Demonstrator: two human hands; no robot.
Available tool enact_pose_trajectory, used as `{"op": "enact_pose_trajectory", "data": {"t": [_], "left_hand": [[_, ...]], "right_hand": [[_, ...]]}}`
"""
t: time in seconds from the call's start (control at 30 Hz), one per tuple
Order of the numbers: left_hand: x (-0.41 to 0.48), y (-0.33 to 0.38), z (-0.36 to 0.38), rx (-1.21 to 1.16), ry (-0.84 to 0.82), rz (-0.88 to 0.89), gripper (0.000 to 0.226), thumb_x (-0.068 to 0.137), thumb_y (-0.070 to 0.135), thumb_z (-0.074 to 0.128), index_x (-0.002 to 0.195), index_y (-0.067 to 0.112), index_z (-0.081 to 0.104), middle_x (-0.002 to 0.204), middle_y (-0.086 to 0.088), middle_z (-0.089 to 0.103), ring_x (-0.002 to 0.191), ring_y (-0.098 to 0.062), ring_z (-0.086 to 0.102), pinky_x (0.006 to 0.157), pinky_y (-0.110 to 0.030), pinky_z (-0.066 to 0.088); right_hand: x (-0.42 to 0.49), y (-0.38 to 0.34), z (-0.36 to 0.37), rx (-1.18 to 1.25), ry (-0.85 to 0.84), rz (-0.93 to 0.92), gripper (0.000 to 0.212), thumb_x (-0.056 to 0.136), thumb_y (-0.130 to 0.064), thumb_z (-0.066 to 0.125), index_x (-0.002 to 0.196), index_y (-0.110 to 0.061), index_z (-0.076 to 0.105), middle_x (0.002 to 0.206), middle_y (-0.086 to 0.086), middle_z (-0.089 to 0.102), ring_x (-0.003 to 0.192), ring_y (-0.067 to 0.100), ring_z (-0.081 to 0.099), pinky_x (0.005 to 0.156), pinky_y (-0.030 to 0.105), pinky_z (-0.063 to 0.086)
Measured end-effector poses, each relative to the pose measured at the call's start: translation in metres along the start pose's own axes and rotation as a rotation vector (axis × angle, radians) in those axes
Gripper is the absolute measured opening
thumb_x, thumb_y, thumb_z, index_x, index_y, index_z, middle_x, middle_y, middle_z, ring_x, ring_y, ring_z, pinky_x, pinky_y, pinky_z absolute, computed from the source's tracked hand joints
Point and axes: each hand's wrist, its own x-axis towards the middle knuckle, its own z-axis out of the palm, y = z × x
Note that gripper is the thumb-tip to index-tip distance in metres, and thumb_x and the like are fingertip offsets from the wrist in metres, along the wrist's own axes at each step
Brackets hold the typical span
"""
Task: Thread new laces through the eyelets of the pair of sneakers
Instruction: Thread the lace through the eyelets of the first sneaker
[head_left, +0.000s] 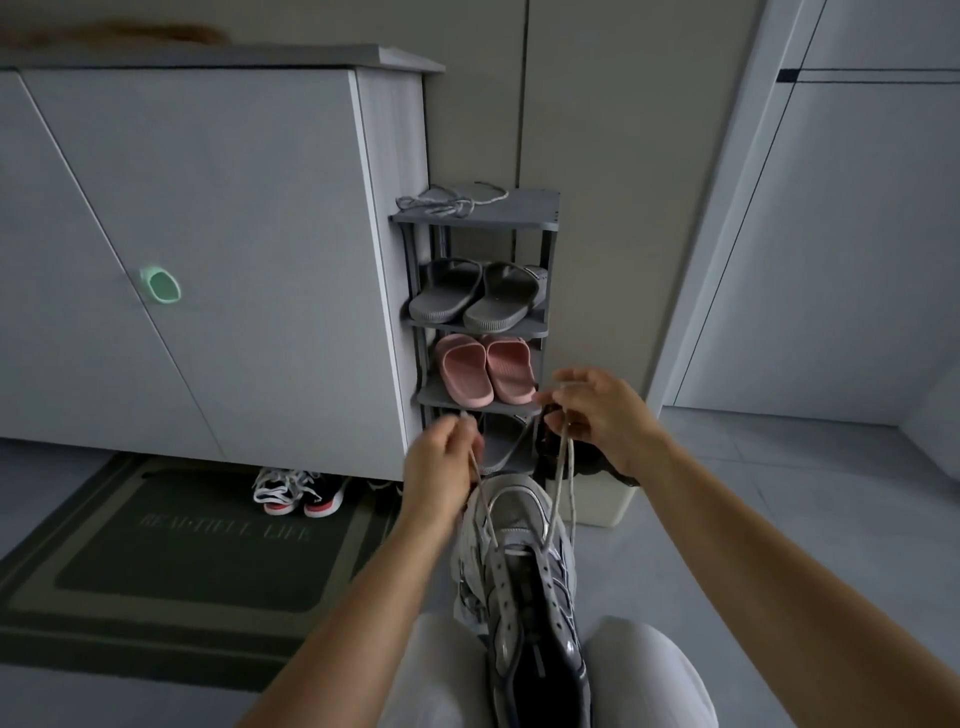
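Note:
A grey and white sneaker (530, 587) stands toe-up between my knees, its tongue open. A pale lace (560, 486) runs through its lowest eyelets near the toe, and both ends rise up and apart. My left hand (441, 470) pinches the left end above the toe. My right hand (602, 415) grips the right end, which hangs doubled below the fingers. A second lace (452, 202) lies in a loose bundle on top of the shoe rack.
A narrow grey shoe rack (540, 327) stands ahead with grey slippers (480, 296) and pink slippers (485, 371). A white cabinet (208, 249) fills the left, with black-and-red sneakers (298, 493) beneath it. A dark doormat (182, 551) lies on the floor at left.

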Motion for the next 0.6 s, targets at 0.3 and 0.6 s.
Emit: {"op": "enact_pose_trajectory", "data": {"t": [0.3,0.6], "left_hand": [[0.052,0.056,-0.016,-0.076,-0.148,-0.019,0.017,0.095,0.014,0.045,0.092,0.006,0.059,0.068,-0.002,0.055,0.041,-0.001,0.053,0.038,-0.013,0.04],[0.086,0.095,-0.035,-0.012,-0.162,0.027,0.03,0.095,0.016,0.044,0.069,0.011,0.058,0.066,-0.006,0.057,0.057,-0.015,0.052,0.056,-0.026,0.044]], "right_hand": [[0.0,-0.068,-0.002,0.05,0.073,-0.181,0.02,0.094,0.0,0.04,0.091,-0.011,0.056,0.083,0.005,0.066,0.069,0.016,0.061,0.073,0.029,0.053],[0.008,-0.072,-0.001,-0.018,0.058,-0.188,0.019,0.093,0.004,0.037,0.099,-0.004,0.054,0.081,0.006,0.065,0.067,0.016,0.061,0.066,0.028,0.054]]}}
